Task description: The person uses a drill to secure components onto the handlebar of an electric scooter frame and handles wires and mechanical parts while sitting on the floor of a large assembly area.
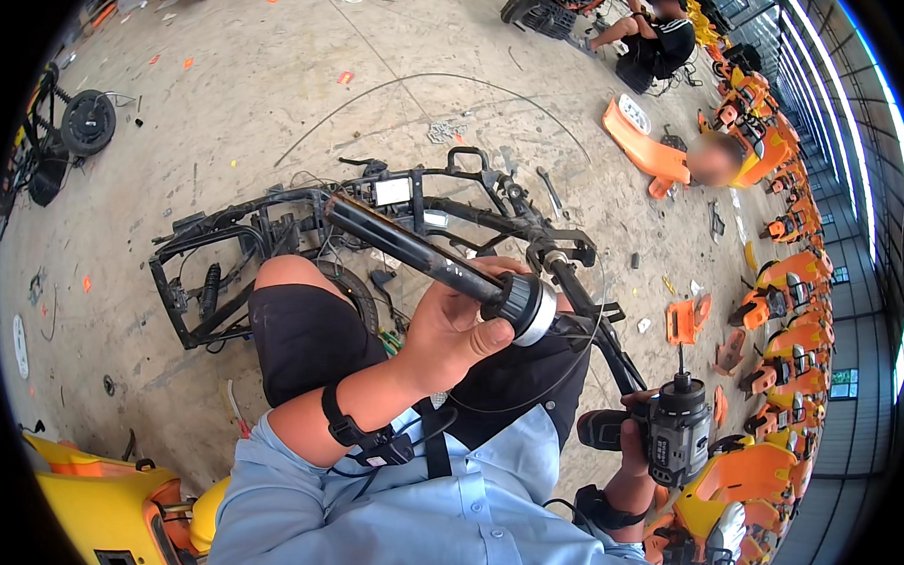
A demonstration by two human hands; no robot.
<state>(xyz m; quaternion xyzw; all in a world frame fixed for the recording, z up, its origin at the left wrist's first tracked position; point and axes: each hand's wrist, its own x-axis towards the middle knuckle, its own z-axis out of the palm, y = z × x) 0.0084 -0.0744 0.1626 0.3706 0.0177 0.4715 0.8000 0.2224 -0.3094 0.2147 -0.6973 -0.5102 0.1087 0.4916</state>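
Observation:
My left hand [449,332] is closed round a long black metal tube [401,242], near its lower right end. A ribbed black collar with a silver ring [518,305] caps that end, and the tube slants up to the left, its far end worn and brownish. In my right hand [632,455], low on the right, is a grey and black cordless drill [679,434], with its bit pointing away from me. Beneath the tube and in front of my knees lies a stripped black scooter frame [452,211]. The fingers of my right hand are partly hidden behind the drill.
A wrench [549,192] and a long thin cable [445,76] lie on the concrete floor beyond the frame. Orange panels [646,146] lie farther right, before a row of orange scooters [787,311]. Another person [657,36] crouches far right. Yellow bodywork [102,514] stands near left.

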